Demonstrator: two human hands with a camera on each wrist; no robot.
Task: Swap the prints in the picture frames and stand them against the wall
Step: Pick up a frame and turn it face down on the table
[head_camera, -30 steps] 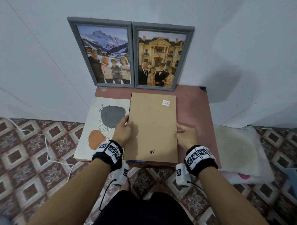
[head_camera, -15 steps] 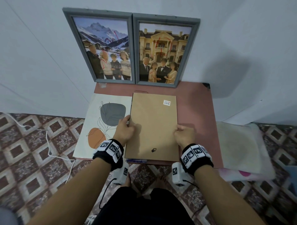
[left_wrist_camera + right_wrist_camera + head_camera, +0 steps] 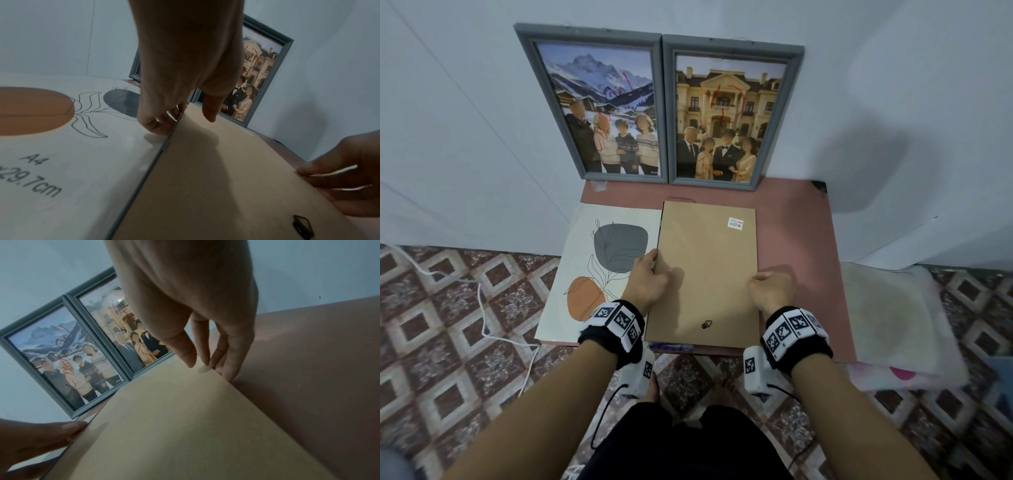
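Note:
A picture frame [image 3: 705,274] lies face down on the reddish table [image 3: 798,240], brown backing board up. My left hand [image 3: 645,281] grips its left edge, thumb on the backing [image 3: 216,178] and fingers [image 3: 156,126] curled down at the edge. My right hand [image 3: 772,289] grips the right edge, thumb on top and fingers [image 3: 226,363] down the side. An abstract print [image 3: 599,270] with grey and orange shapes lies loose to the left. Two grey frames lean on the wall: a mountain photo [image 3: 599,109] and a mansion photo [image 3: 726,116].
The table is small, and the print overhangs its left edge. A white cable [image 3: 482,308] runs over the patterned floor on the left. A cushion [image 3: 893,315] lies on the floor to the right. White walls meet in a corner behind the table.
Both hands have kept their hold on the face-down frame's long edges. Only the head view has shifted slightly.

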